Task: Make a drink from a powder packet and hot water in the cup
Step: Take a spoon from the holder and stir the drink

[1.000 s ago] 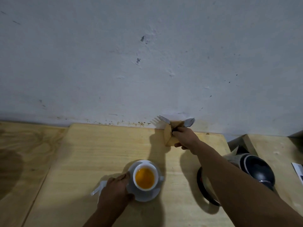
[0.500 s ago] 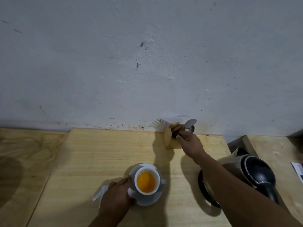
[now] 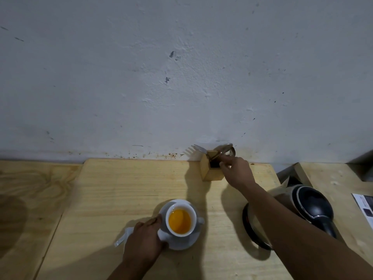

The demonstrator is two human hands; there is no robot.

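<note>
You stand at a pale wooden tabletop point(image 3: 121, 188) set against a scuffed grey-white wall point(image 3: 181, 67), with the drink largely made: the white ceramic cup point(image 3: 181, 219) on its white saucer point(image 3: 179, 242) already holds orange liquid, so powder and water appear to be in, and stirring looks like what is left. Taking the cup as your landmark, the black electric kettle point(image 3: 310, 207) sits well to its right on a dark round base, partly behind your forearm. Beyond the cup and to its right, against the wall, stands the small square wooden cutlery holder point(image 3: 211, 171), a metal fork point(image 3: 199, 148) leaning out of it. Your right hand point(image 3: 238, 171) is at that holder, fingers pinched on the handle of a metal spoon point(image 3: 227, 150), its bowl raised above the holder's rim. Your left hand point(image 3: 146, 240) rests just left of the cup, fingers curled against the saucer's edge, with what looks like the torn white powder packet point(image 3: 123, 238) under it. Compared with half a second ago, the spoon has tilted further out of the holder and your right hand has shifted beside it; the cup and left hand are unchanged.
</note>
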